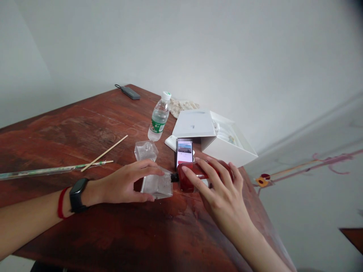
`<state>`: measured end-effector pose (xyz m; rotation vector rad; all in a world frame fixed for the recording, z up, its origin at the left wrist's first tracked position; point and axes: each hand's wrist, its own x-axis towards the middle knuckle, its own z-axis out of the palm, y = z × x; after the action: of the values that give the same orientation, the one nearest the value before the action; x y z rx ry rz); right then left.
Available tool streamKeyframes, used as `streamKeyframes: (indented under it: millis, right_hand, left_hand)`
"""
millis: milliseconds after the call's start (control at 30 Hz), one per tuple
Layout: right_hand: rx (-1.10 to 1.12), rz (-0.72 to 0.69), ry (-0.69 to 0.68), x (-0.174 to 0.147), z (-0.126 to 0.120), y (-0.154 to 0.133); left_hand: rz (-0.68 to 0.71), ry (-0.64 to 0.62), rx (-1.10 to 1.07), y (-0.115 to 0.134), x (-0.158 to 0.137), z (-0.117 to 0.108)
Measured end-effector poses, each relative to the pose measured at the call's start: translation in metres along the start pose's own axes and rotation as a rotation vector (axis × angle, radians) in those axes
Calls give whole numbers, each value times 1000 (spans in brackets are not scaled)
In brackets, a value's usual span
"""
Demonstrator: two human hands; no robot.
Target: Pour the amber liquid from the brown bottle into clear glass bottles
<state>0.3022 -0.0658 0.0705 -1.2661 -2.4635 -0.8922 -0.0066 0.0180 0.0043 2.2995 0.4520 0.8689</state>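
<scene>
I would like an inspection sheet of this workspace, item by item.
Surface: reddish-brown wooden table, worn.
Job's things: square clear glass bottle lying mouth to mouth with dark red bottle.
Clutter: plastic water bottle, second clear glass bottle, phone, open white box, wooden stick, long clear tube, cloth.
Hands: left hand grips the glass bottle; right hand rests on the red one.
Cables: grey device with cord.
Surroundings: white wall.

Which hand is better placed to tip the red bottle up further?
Right. The right hand already wraps the red bottle, its neck meeting the clear glass bottle. The left hand is busy holding that glass bottle.
</scene>
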Motion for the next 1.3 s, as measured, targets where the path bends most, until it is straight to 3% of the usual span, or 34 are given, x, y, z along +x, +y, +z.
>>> streamKeyframes:
  millis: [1300]
  right_hand:
    - [-3,20,18,1,1,-4]
  left_hand:
    - [-16,17,2,-2,-3,2]
